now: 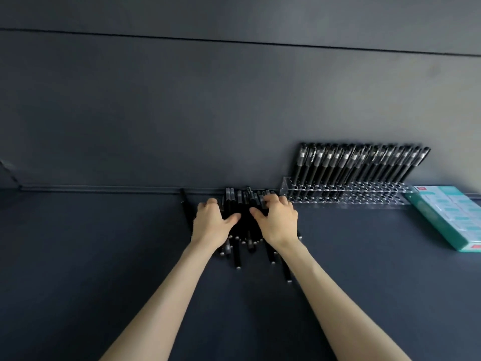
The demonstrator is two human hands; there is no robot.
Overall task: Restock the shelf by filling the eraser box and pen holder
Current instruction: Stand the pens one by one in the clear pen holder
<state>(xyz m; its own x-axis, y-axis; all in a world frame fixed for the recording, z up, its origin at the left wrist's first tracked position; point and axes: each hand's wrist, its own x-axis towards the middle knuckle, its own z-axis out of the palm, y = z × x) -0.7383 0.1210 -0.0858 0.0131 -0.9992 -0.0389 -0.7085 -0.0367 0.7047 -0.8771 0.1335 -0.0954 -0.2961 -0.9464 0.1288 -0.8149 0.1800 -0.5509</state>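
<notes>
Body: 2 forearms and 2 hands of a person | Left hand [212,225]: bare, no glove, ring or watch visible | Right hand [277,222]: bare, no glove, ring or watch visible | Forearms: uncovered to the frame's lower edge, no sleeve visible | Nails: too small to tell

hands [246,222] on loose pens [242,217] | pen holder [346,195] right, back row filled
</notes>
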